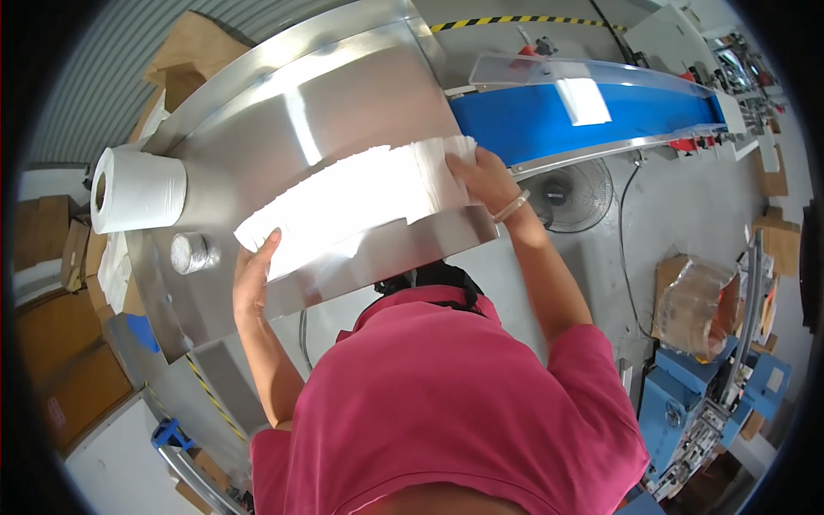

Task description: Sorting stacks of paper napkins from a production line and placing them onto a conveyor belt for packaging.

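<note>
A long row of folded white paper sheets (352, 202), like napkins or tissues standing pressed together, lies along the near side of a shiny metal table (360, 103). At its left end my left hand (253, 279) is closed, thumb on the near side and fingers largely hidden by the paper. My right hand (487, 178), with a pale bangle at the wrist, grips the right end, beside the conveyor. The row bows slightly between my hands. Bright glare hides the separate sheets in its middle.
A big white roll (142, 190) and a small clear-wrapped roll (190, 253) stand on the table's left. To the right runs a blue conveyor belt (515, 120) carrying a white folded piece (584, 101). Below it are a floor fan (562, 193) and a cable (625, 249).
</note>
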The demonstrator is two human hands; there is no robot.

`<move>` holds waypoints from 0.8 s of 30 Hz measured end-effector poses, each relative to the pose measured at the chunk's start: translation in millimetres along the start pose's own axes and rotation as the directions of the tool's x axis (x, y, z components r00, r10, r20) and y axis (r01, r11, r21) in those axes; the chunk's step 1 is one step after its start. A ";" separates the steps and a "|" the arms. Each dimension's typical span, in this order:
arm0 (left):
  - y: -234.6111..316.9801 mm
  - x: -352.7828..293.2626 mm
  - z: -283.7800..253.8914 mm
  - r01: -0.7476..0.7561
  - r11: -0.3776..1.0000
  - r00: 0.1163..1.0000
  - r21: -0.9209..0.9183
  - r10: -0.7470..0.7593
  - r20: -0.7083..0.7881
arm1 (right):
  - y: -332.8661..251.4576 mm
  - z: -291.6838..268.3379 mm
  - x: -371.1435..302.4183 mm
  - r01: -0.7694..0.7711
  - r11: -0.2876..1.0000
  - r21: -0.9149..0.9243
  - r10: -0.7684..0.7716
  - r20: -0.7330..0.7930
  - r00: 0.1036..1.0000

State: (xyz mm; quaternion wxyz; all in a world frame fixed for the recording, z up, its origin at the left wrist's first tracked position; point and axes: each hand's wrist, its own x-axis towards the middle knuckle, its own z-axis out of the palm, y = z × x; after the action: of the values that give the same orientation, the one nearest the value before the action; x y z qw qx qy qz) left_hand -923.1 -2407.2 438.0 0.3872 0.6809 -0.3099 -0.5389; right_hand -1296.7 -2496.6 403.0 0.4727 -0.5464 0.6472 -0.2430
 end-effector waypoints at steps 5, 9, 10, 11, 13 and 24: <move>3.7 1.4 4.1 0.005 1.000 1.000 -0.027 -0.004 0.009 | 51.4 -8.8 21.3 -0.114 0.736 0.668 0.090 0.071 0.993; 5.0 1.9 12.4 0.012 1.000 1.000 0.000 -0.012 -0.022 | 31.0 0.9 7.7 -0.358 0.437 0.825 0.156 0.322 0.934; 6.5 2.6 13.4 0.013 1.000 1.000 0.002 -0.013 -0.022 | 18.6 6.5 -0.2 -0.324 0.627 0.708 0.244 0.217 0.945; 5.4 2.3 12.6 0.023 1.000 1.000 -0.007 -0.023 -0.011 | -1.7 9.9 -9.9 -0.329 0.628 0.705 0.245 0.222 0.944; 5.7 2.4 12.9 0.032 0.999 0.999 -0.010 -0.032 0.003 | -36.7 8.5 -24.8 -0.148 0.946 0.288 0.138 0.057 0.989; 3.6 6.0 15.9 0.013 0.999 0.999 0.042 -0.011 -0.037 | -17.5 8.9 -8.8 -0.186 0.837 0.514 0.153 0.106 0.983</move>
State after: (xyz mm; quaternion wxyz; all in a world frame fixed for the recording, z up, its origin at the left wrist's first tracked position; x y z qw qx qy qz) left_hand -937.2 -2417.1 436.3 0.3753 0.7005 -0.3099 -0.5219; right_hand -1280.9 -2491.6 416.8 0.6423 -0.3455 0.5880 -0.3499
